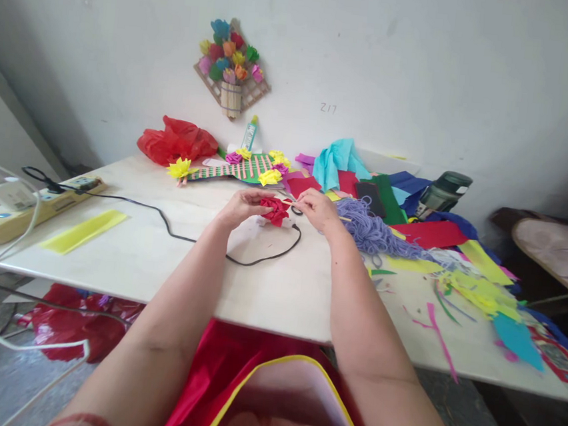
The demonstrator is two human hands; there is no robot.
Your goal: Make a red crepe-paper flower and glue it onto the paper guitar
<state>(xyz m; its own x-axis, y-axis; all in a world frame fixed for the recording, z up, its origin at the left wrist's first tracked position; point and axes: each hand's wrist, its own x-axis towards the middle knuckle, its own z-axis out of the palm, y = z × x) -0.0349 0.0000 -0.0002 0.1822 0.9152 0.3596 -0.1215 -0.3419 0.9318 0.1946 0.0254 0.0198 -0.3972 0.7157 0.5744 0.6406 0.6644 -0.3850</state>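
Resting just above the white table (169, 262), a single red paper flower (274, 209) was held between two hands, and every other place here is given from that flower. The flower was pinched from its left side by the fingers of the left hand (241, 207), which were closed on its petals. At its right side, a thin stick (314, 210) was gripped by the right hand (315, 208); its long axis ran roughly left to right, one end pointing into the flower and the other showing past the hand toward the purple yarn (375, 234). Which way the bloom itself faced could not be told.

Under and in front of the flower, one black cable (181, 235) was looped across the table. Far to the flower's left, one yellow paper strip (84, 230) and one power strip (28, 205) were seen. Behind the flower, one striped paper piece (235, 168) with about five small flowers was laid, with one glue bottle (250, 133) and one red plastic bag (176, 141) beyond it. To the flower's right, many coloured paper sheets (433, 231) were spread, too overlapped to be counted.
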